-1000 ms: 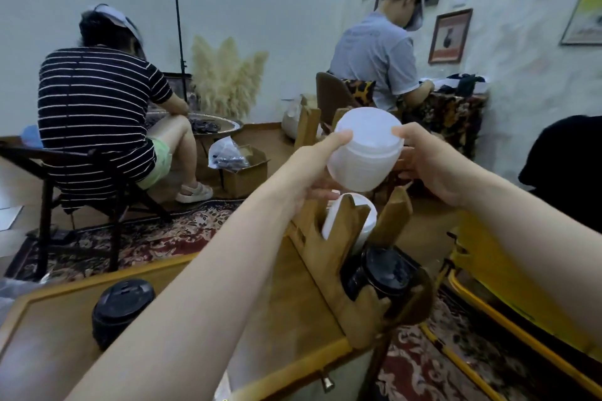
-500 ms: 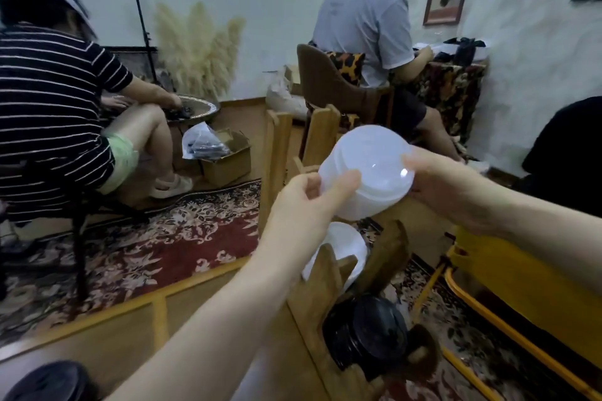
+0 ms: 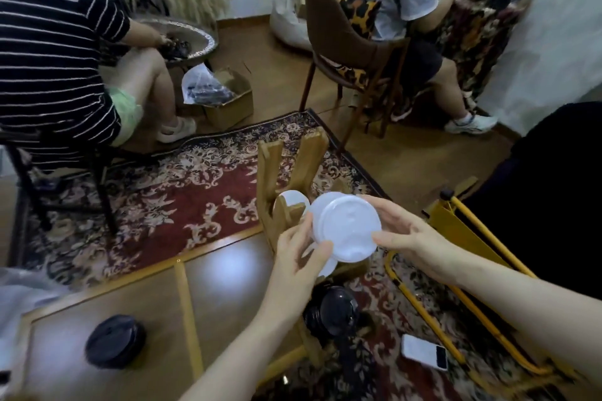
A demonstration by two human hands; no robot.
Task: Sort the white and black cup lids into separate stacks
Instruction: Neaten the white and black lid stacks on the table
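A stack of white cup lids [image 3: 347,226] is held between both hands above the wooden rack [image 3: 280,179]. My left hand [image 3: 298,257] grips its lower left edge with thumb and fingers. My right hand [image 3: 407,231] grips its right edge. Another white lid stack [image 3: 291,200] sits in the rack's far slot. A black lid stack [image 3: 332,311] lies in the rack's near slot. Another black lid stack [image 3: 114,340] stands on the wooden table [image 3: 224,270] at the lower left.
A phone [image 3: 423,356] lies on the patterned rug [image 3: 182,185] at the right. A yellow metal frame [image 3: 469,273] stands beside it. Two seated people work on chairs beyond the rug. A cardboard box [image 3: 228,101] sits on the floor. Clear plastic lies at the left edge.
The camera has tilted downward. The white lid stack came down with both hands toward the rack, and its flat face now points at the camera.
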